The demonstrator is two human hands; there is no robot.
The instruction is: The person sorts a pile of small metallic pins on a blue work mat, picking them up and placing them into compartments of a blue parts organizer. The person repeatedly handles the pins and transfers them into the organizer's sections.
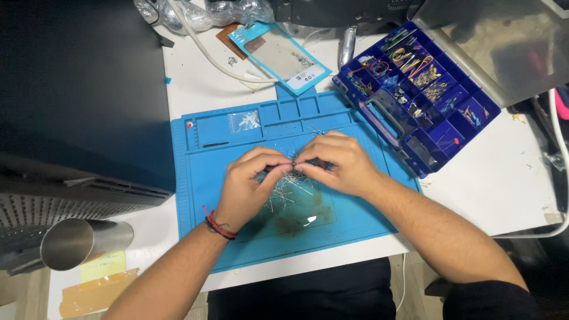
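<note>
Overhead, the left hand (246,186) and right hand (341,163) meet fingertip to fingertip, both pinching one small dark component (293,165) above a heap of loose wire-legged parts (287,189) on a blue silicone mat (332,225). An open blue compartment box (438,139) sits right on the white worktop (504,184); a steel cylinder (83,242) lies left.

White table (510,178) – blue mat (237,237), compartment box (415,95), steel cylinder (83,240).
</note>
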